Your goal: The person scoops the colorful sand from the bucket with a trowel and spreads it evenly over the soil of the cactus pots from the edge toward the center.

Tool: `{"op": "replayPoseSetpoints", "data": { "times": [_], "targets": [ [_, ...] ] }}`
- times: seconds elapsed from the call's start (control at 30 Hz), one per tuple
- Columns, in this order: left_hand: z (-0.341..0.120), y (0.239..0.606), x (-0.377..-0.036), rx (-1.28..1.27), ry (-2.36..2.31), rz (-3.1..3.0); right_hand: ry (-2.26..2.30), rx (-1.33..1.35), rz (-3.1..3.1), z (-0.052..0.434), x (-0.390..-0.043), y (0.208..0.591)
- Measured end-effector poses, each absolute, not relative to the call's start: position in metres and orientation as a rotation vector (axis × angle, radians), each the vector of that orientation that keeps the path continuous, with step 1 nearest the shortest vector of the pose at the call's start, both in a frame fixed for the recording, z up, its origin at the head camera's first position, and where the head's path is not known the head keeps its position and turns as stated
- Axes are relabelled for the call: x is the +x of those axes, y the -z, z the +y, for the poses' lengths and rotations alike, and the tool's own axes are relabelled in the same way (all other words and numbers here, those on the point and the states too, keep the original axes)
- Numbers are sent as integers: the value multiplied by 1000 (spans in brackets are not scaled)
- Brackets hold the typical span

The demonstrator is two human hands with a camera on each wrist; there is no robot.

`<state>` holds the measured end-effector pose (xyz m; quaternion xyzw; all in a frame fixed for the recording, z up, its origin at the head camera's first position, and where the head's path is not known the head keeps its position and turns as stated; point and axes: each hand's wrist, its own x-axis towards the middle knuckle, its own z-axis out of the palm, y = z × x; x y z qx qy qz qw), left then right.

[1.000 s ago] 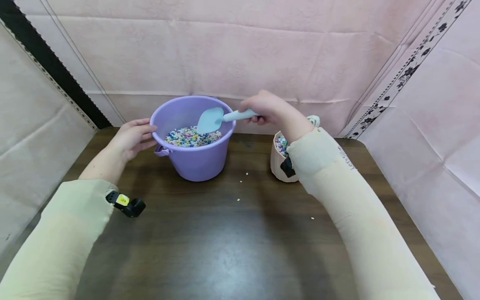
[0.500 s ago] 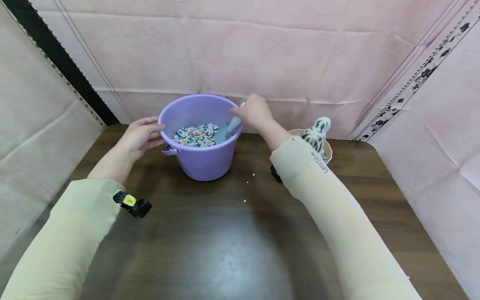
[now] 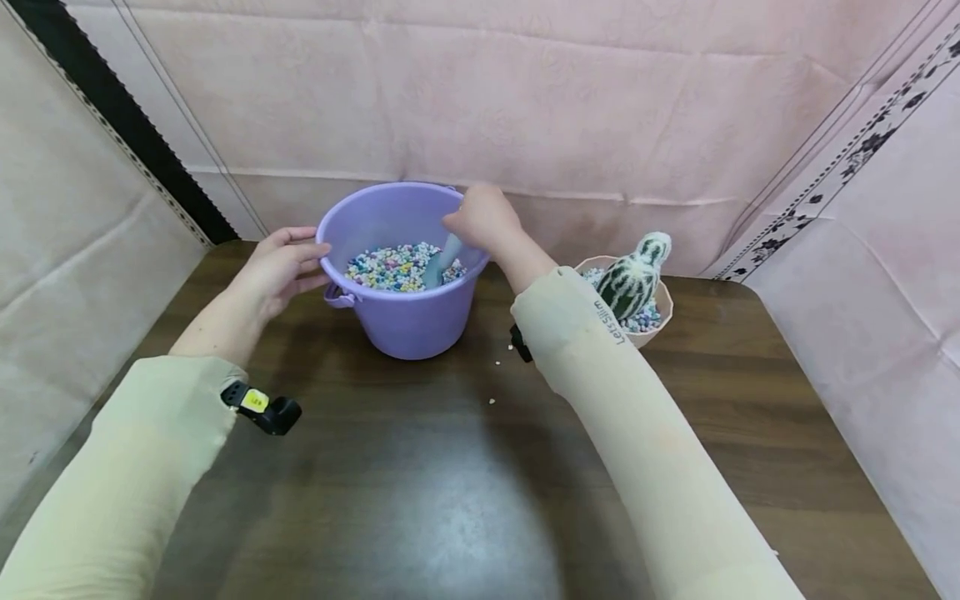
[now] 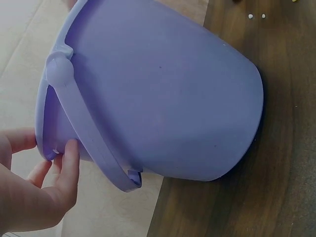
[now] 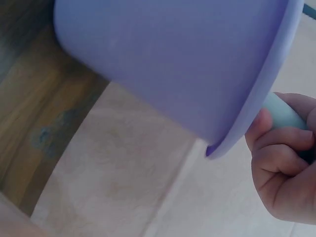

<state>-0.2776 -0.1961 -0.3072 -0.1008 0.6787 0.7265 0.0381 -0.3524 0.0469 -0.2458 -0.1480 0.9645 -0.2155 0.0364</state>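
In the head view, a purple bucket (image 3: 416, 325) stands upright on the dark wooden table, partly filled with small multicoloured pebbles (image 3: 393, 265). My left hand (image 3: 279, 271) holds its left rim; the left wrist view has the fingers (image 4: 71, 165) at the rim beside the bucket's handle (image 4: 94, 131). Over the right rim, my right hand (image 3: 486, 218) grips a light blue toy shovel (image 3: 452, 248). The shovel's blade dips into the pebbles and is partly hidden. In the right wrist view, curled fingers (image 5: 279, 158) wrap the shovel's handle (image 5: 285, 116).
To the right stands a beige faceted pot (image 3: 645, 337) with a green-and-white cactus (image 3: 628, 286) and similar pebbles inside. A few loose pebbles (image 3: 492, 401) lie on the table (image 3: 390, 500). Pale fabric (image 3: 495, 100) hangs behind and at both sides.
My right hand has moved left and lowered the shovel from above the bucket into the pebbles. The cactus pot has come into fuller view. My left hand stays at the rim.
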Motion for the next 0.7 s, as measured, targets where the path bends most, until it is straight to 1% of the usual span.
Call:
{"op": "replayPoseSetpoints", "data": {
  "times": [0.1, 0.23, 0.3, 0.4, 0.57, 0.7],
  "targets": [
    [-195, 308, -276, -308, -2238, 2082, 744, -406, 2898, 45, -350, 244],
    [-193, 308, -274, -317, -2230, 2086, 960, -180, 2759, 48, -351, 248],
    [-194, 308, -275, -319, -2226, 2091, 972, -138, 2742, 50, -351, 251],
    [-193, 307, -276, -323, -2224, 2098, 768, -180, 2827, 49, -352, 252],
    [-188, 310, -276, -364, -2154, 2186, 205, -151, 3053, 49, -354, 257],
    [-184, 310, -274, -406, -2055, 2348, 54, -159, 3164, 53, -350, 255]
  ]
}}
